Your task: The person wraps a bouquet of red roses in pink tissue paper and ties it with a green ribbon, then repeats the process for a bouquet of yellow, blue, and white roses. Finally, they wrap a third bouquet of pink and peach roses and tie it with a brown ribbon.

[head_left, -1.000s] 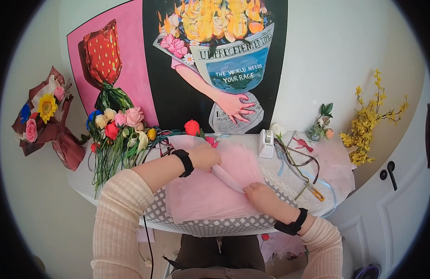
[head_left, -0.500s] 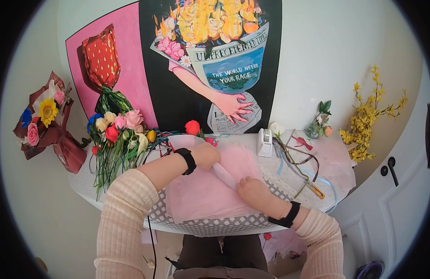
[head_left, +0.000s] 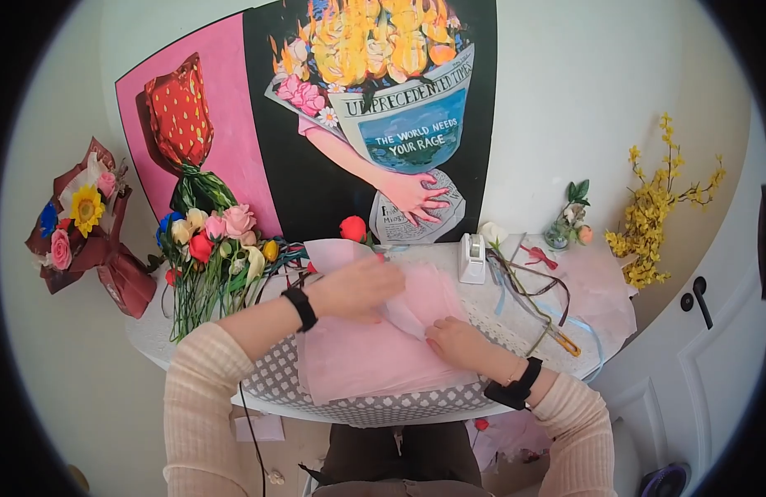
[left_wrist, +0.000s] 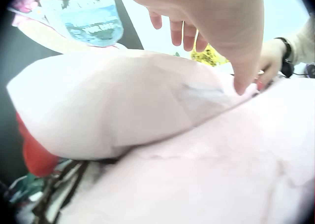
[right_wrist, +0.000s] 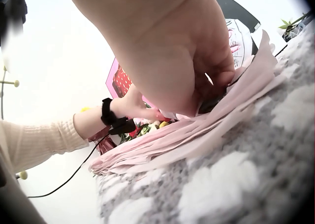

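Layered pink wrapping paper (head_left: 358, 364) lies on a grey-and-white patterned cloth, with a paler folded strip across its middle. Over its upper left part is my left hand (head_left: 356, 290), fingers extended. The left wrist view shows this left hand (left_wrist: 211, 22) above the pink paper (left_wrist: 138, 101), its fingers apart and gripping nothing. My right hand (head_left: 459, 344) pinches the lower right end of the fold. In the right wrist view the right hand (right_wrist: 182, 61) has curled fingers at the stacked paper's edge (right_wrist: 162, 147); its fingertips are partly hidden.
Loose artificial flowers (head_left: 213, 265) lie at the left, beside a wrapped bouquet (head_left: 97, 224). A red rose (head_left: 352, 229) is behind the paper. To the right are a white tape dispenser (head_left: 472, 258), ribbons, an orange-handled tool (head_left: 568, 344) and yellow blossom branches (head_left: 648, 224).
My left hand has come off the fold, its fingers now extended instead of gathered on the paper. My right hand has moved slightly left along with the paper's folded edge.
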The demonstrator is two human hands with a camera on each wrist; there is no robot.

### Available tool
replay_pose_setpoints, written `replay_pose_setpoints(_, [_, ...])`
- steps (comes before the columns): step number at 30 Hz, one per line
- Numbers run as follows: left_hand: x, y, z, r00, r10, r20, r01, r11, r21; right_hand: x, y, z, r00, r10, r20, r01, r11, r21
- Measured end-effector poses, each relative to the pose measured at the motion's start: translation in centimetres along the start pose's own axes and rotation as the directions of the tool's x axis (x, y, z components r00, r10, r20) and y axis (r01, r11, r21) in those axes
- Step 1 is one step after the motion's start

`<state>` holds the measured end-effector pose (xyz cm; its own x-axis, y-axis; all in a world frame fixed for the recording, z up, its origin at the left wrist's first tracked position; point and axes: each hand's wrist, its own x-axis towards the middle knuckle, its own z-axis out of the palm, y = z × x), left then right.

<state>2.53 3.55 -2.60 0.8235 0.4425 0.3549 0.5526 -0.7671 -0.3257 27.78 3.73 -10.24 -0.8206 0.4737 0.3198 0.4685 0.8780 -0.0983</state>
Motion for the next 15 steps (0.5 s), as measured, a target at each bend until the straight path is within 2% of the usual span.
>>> replay_pose_setpoints(2, [-0.8,1.9,2.3,0.973,0.094,0.210,-0.115,0.989,0.091,0.1,0.1,-0.3,0.999,-0.005,0.043,0.004,0.999,0.032])
replay_pose_setpoints(3, [-0.8,2.6,2.3,0.989,0.066,0.131,-0.086,0.983,0.160,0.0,0.3,-0.2,0.999,0.003,0.048,-0.005,0.999,0.034])
replay_pose_setpoints(4, [-0.8,2.9,2.8,0.989,0.070,0.130,-0.090,0.984,0.153,0.0,0.5,-0.1,0.999,0.008,0.049,-0.012,0.997,0.074])
replay_pose_setpoints(6, [-0.4,2.8,3.7,0.996,0.078,0.034,-0.084,0.965,0.247,0.1,0.8,-0.2,0.999,0.014,0.045,-0.019,0.994,0.110])
replay_pose_setpoints(9, [0.2,2.6,4.5,0.993,0.084,0.087,-0.106,0.948,0.299,-0.2,0.7,-0.3,0.998,0.033,0.053,-0.039,0.992,0.117])
replay_pose_setpoints(13, [0.6,2.0,5.6,0.985,0.109,0.133,-0.144,0.948,0.283,-0.6,0.3,0.3,1.000,0.017,-0.024,-0.018,0.999,-0.038])
replay_pose_setpoints(15, [0.8,1.6,5.8,0.989,0.052,0.137,-0.068,0.991,0.118,-0.8,-0.2,0.0,0.998,0.013,-0.060,-0.018,0.997,-0.080])
